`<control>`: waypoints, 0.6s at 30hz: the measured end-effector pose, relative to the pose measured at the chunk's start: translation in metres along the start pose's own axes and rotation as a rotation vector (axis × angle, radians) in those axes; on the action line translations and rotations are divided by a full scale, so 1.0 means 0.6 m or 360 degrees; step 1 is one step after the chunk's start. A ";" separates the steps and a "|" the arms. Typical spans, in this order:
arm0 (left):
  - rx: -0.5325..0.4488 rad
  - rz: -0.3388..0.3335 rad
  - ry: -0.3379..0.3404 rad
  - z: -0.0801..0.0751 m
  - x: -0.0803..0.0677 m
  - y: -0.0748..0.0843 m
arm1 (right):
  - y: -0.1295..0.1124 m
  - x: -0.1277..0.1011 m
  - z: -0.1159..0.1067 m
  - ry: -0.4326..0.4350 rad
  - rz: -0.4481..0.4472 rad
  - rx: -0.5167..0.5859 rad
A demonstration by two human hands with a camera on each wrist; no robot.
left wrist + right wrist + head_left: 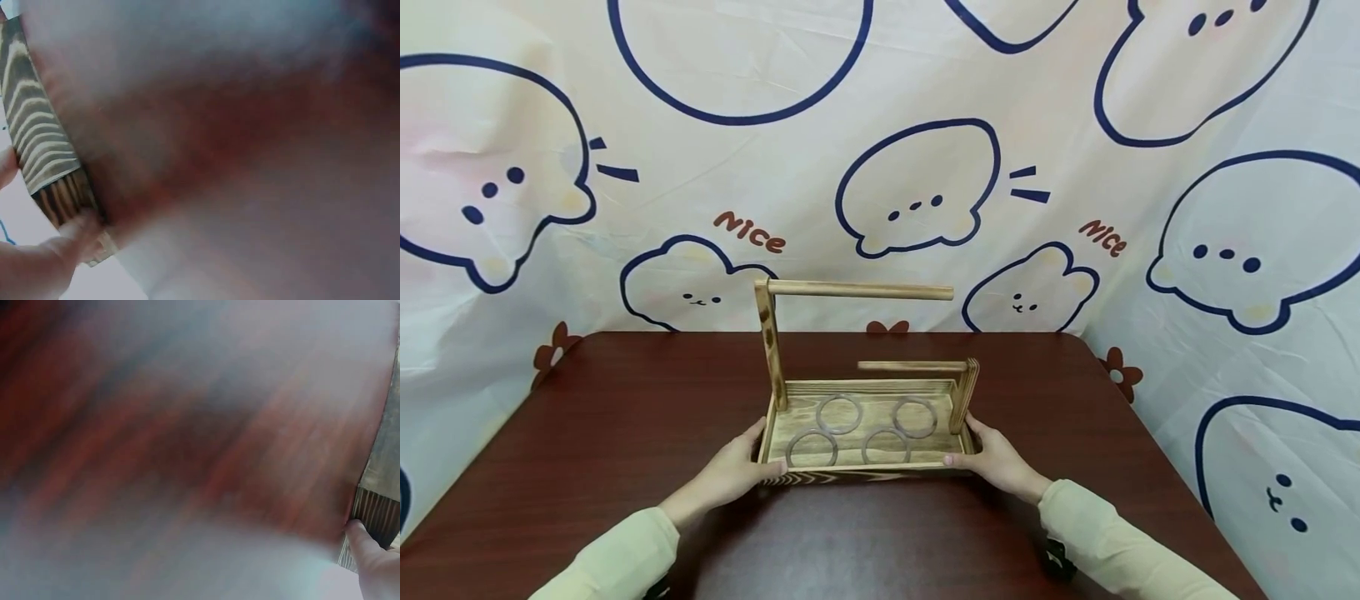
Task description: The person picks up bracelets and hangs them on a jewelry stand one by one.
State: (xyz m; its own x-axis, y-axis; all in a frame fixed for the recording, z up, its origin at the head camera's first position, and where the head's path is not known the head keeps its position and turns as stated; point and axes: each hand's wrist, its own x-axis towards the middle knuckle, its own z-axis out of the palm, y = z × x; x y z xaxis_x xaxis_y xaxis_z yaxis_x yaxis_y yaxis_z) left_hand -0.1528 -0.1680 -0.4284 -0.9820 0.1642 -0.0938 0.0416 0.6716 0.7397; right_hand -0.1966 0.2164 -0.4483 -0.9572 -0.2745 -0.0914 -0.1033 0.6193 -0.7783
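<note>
A wooden tray sits on the dark red table, near its middle. Several clear rings lie flat inside it. A tall post at its left end carries a long dowel. A short slatted post at the right end carries a shorter bar. My left hand grips the tray's left end, thumb on the rim. My right hand grips the right end the same way. The left wrist view shows the tray's striped side with fingertips on its corner. The right wrist view shows a finger at a tray corner.
A cloth backdrop printed with cartoon animals hangs behind and beside the table. The table's far edge lies just behind the tray. Bare tabletop spreads to the left and right of the tray. Both wrist views are mostly blurred tabletop.
</note>
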 end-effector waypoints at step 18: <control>0.0082 0.0418 0.0183 0.050 0.038 0.125 | -0.006 -0.002 -0.001 -0.0009 0.0018 0.0020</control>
State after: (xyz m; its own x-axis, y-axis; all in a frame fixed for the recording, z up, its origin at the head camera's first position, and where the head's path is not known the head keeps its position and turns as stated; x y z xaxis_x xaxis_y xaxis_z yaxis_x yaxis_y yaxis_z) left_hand -0.1667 -0.0923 -0.3949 -0.9506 0.2566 0.1748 0.3039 0.6534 0.6934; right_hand -0.1950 0.2150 -0.4453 -0.9567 -0.2719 -0.1038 -0.0891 0.6131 -0.7850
